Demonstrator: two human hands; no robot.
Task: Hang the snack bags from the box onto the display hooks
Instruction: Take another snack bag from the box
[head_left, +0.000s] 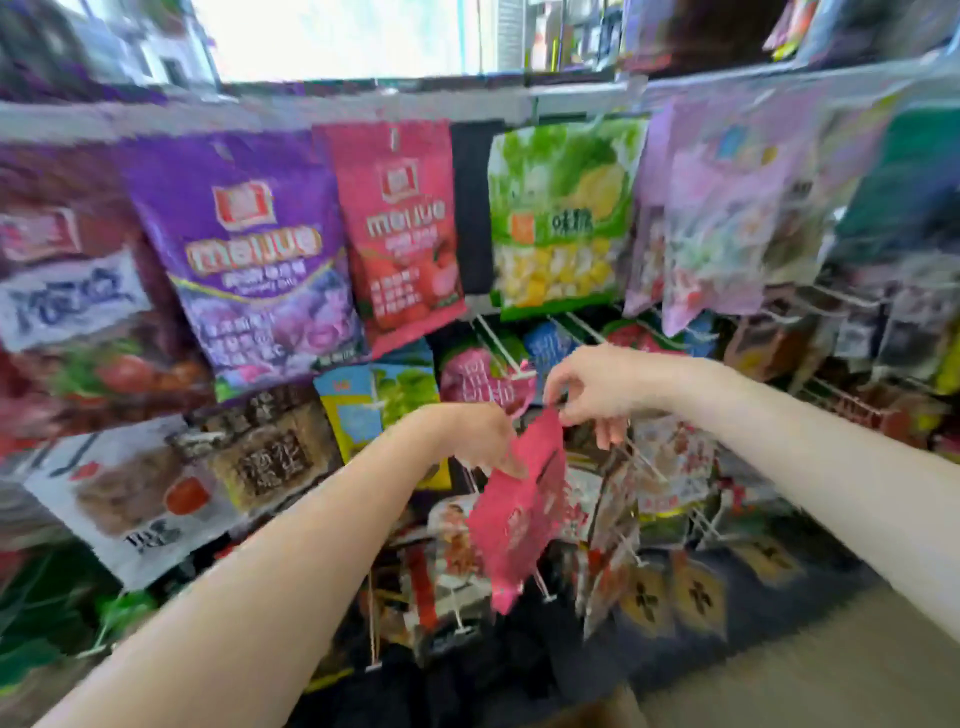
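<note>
Both hands pinched the pink bag (519, 499): left hand (480, 439) on its edge, right hand (592, 387) at the top corner; best to line its hole up squarely with the hook (501, 345) before sliding.

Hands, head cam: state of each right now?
Left hand: pinching the pink snack bag at its upper left edge.
Right hand: pinching the same bag's top corner.

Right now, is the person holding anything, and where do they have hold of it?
Yes, a pink snack bag. The right hand pinches its top edge; the left hand grips the upper left side.
</note>
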